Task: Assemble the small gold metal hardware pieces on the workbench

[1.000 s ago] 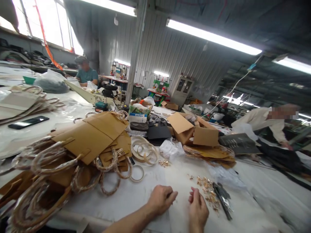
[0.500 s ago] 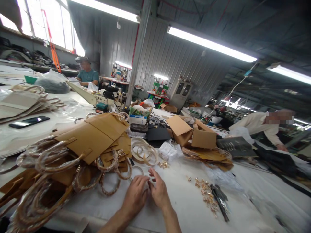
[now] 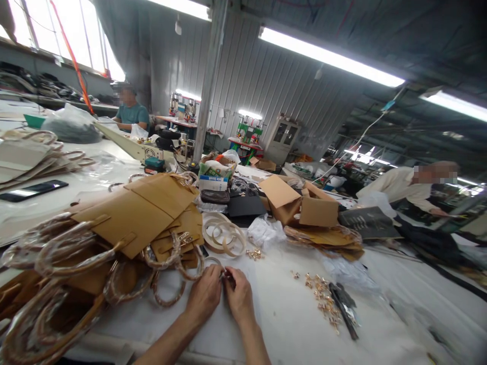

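Close together over the white table, my left hand (image 3: 205, 292) and my right hand (image 3: 238, 294) meet at their fingertips. Both are closed in a pinch; whatever lies between the fingers is too small and hidden to make out. Just beyond my left fingers a thin pale ring (image 3: 213, 261) shows in part. Behind it lie cream tape rolls (image 3: 216, 238), overlapping. Left of my hands are tan bag panels (image 3: 140, 213) in a pile, with plastic-wrapped round handles (image 3: 169, 291) hanging toward me. Small gold metal fittings (image 3: 254, 254) lie beyond my right hand.
More gold fittings (image 3: 323, 299) are scattered at the right beside a black-handled tool (image 3: 344, 312). An open cardboard box (image 3: 317, 213) and crumpled plastic (image 3: 266, 232) stand behind. A phone (image 3: 34, 190) lies at far left. Two people are at work, one far left, one right.
My hands have come closer together, and the fingers that were spread and bent are now pinched. The view has shifted slightly. The person at right has moved a hand a little.
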`<action>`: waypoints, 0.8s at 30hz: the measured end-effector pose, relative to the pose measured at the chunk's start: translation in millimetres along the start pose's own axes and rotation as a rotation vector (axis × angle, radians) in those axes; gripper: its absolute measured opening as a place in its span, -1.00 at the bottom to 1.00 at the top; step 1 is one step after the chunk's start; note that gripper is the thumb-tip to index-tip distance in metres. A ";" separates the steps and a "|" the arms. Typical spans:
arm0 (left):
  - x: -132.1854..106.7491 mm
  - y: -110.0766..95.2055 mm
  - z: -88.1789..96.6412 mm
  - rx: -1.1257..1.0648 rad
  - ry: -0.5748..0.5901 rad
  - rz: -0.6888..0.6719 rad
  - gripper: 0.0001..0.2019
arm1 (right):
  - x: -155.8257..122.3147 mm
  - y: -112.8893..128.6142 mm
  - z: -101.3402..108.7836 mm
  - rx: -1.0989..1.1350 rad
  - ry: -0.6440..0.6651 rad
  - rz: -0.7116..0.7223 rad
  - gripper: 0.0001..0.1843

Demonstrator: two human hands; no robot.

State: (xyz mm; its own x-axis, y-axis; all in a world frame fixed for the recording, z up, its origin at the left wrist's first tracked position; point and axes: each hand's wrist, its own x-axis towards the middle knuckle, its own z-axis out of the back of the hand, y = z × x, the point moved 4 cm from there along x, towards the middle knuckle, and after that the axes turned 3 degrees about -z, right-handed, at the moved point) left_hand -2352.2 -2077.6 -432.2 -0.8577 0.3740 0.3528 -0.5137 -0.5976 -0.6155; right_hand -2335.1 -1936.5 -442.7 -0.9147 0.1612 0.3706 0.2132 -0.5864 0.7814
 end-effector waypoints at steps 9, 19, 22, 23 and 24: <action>-1.7 2.0 0.8 0.005 0.006 0.001 -0.70 | 1.4 11.2 2.4 -0.028 0.054 -0.004 -0.66; -4.1 5.4 0.6 -0.030 -0.020 0.007 -0.70 | -2.0 8.2 1.9 -0.061 0.041 -0.011 -0.75; -4.0 5.8 -0.5 -0.018 -0.007 0.032 -0.71 | -5.8 5.9 2.1 -0.087 0.026 -0.012 -0.76; -3.7 5.5 -1.0 -0.009 0.000 0.036 -0.71 | -7.2 5.4 2.3 -0.092 0.022 -0.010 -0.75; -3.2 5.0 -1.5 0.002 0.008 0.034 -0.70 | -8.5 5.3 2.5 -0.096 0.021 -0.009 -0.75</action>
State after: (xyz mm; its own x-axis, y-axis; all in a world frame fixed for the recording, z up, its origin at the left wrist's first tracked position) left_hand -2352.0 -2080.7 -437.4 -0.8745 0.3591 0.3261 -0.4844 -0.6113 -0.6258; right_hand -2325.3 -1939.0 -440.5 -0.9236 0.1507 0.3526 0.1720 -0.6589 0.7323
